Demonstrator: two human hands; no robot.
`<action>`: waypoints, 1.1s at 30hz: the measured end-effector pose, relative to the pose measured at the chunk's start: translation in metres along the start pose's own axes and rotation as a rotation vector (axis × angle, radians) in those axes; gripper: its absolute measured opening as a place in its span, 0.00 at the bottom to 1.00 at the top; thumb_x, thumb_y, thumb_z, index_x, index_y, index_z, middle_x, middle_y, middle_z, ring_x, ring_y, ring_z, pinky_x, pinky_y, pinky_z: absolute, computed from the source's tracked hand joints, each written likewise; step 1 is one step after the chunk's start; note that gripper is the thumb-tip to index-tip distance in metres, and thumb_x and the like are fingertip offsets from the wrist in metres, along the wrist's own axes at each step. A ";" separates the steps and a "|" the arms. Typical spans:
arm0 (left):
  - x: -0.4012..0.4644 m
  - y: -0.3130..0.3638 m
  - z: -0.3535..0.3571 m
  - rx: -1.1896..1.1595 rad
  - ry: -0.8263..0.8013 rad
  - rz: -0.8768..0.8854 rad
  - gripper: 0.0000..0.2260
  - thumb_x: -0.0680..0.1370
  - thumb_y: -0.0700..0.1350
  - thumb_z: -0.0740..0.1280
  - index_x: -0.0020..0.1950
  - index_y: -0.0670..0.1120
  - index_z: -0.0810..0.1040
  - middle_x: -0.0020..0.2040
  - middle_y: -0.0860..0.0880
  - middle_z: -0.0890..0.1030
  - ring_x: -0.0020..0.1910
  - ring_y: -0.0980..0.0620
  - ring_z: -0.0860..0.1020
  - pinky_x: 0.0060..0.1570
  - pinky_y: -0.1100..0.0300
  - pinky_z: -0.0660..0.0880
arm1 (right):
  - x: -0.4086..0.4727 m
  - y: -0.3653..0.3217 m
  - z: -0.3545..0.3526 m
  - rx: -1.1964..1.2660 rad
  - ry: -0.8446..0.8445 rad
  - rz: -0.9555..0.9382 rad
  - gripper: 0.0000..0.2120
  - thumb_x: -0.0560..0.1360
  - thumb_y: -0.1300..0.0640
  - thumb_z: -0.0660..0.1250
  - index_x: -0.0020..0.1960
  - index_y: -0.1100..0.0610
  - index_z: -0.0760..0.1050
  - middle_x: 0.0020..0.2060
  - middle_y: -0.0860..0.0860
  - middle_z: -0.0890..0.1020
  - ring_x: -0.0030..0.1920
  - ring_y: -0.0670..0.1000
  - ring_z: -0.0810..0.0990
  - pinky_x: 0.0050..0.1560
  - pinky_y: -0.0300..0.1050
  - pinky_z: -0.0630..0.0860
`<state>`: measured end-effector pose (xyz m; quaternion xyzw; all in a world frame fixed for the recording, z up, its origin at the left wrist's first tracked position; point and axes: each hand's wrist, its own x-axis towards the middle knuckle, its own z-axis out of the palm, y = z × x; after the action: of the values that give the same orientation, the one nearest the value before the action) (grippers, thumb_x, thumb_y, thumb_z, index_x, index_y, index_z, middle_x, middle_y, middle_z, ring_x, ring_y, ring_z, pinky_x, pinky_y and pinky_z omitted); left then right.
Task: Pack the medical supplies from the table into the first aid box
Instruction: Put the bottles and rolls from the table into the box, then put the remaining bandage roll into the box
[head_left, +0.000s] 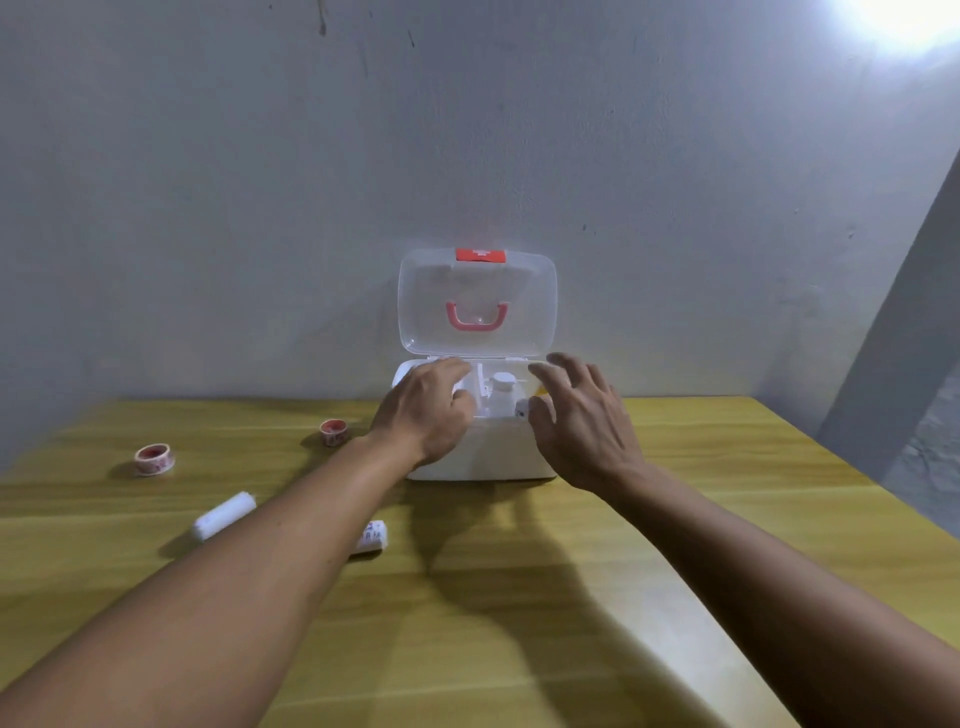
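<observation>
The white first aid box (493, 457) stands open at the table's far edge, its clear lid (477, 301) with a red handle upright against the wall. A white-capped bottle (503, 383) and a small white item (521, 410) show inside. My left hand (423, 410) rests over the box's left side, fingers curled; whether it holds anything is hidden. Over the right side my right hand (584, 421) hovers with fingers spread and nothing in it. On the table to the left lie two red-and-white tape rolls (155, 459) (333, 432), a white bandage roll (224, 516), and another bandage roll (371, 538) partly behind my left forearm.
The yellow wooden table (519, 597) runs up to a grey wall behind the box. Its right edge slants away towards a grey floor at the far right. A bright light glares in the upper right corner.
</observation>
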<state>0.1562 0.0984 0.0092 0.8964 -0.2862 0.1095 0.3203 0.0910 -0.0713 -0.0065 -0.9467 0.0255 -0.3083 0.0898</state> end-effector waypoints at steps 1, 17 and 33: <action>-0.003 -0.003 -0.005 0.026 0.055 0.009 0.21 0.75 0.43 0.58 0.66 0.42 0.75 0.68 0.44 0.76 0.68 0.45 0.71 0.66 0.54 0.67 | 0.001 0.000 0.001 0.013 -0.056 -0.021 0.24 0.79 0.44 0.52 0.72 0.52 0.65 0.73 0.56 0.66 0.71 0.58 0.65 0.67 0.57 0.66; -0.089 -0.053 -0.044 0.248 -0.413 -0.288 0.16 0.64 0.49 0.78 0.50 0.47 0.85 0.46 0.51 0.84 0.45 0.53 0.79 0.39 0.62 0.73 | -0.006 0.001 0.025 0.030 -0.214 -0.052 0.36 0.75 0.33 0.53 0.77 0.48 0.48 0.71 0.55 0.70 0.78 0.57 0.46 0.74 0.60 0.56; -0.114 -0.106 -0.051 0.298 0.014 -0.558 0.12 0.71 0.47 0.73 0.53 0.47 0.84 0.54 0.42 0.83 0.55 0.42 0.79 0.50 0.55 0.76 | -0.010 -0.006 0.024 0.016 -0.213 -0.040 0.39 0.75 0.34 0.54 0.78 0.50 0.44 0.73 0.57 0.67 0.78 0.57 0.41 0.74 0.60 0.57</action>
<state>0.1244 0.2482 -0.0491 0.9766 -0.0080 0.0643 0.2052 0.0968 -0.0606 -0.0303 -0.9737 -0.0053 -0.2079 0.0932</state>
